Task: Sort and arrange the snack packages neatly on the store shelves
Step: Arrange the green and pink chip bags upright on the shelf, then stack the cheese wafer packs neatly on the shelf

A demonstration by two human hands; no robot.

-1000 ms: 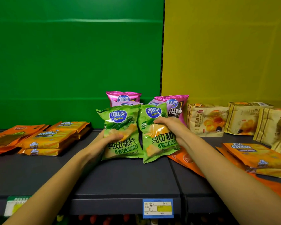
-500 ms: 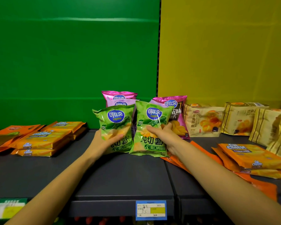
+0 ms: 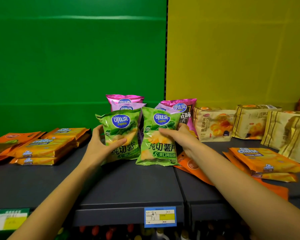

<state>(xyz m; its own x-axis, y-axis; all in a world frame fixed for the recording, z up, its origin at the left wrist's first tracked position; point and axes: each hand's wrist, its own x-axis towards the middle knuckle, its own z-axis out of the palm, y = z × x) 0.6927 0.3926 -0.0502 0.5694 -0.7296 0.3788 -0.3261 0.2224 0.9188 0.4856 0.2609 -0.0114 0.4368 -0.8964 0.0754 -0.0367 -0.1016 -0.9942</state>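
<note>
Two green chip bags stand upright side by side in the middle of the dark shelf [image 3: 125, 184]. My left hand [image 3: 100, 146] grips the left green chip bag [image 3: 123, 125] from its left side. My right hand [image 3: 180, 137] grips the right green chip bag [image 3: 158, 149] from its right side. Behind them stand pink chip bags, one pink bag [image 3: 124, 99] at the back left and another pink bag [image 3: 182, 108] at the back right, partly hidden by the green ones.
Orange Cal Cheese packs [image 3: 43, 146] lie stacked at the left, more Cal Cheese packs [image 3: 265, 161] at the right. Beige croissant bags [image 3: 215, 125] stand along the yellow back wall. Flat orange pouches [image 3: 194, 168] lie under my right forearm. A blue price tag [image 3: 160, 216] sits on the shelf edge.
Both hands have pushed the two green bags back towards the pink bags and stood them more upright, bottoms resting on the shelf.
</note>
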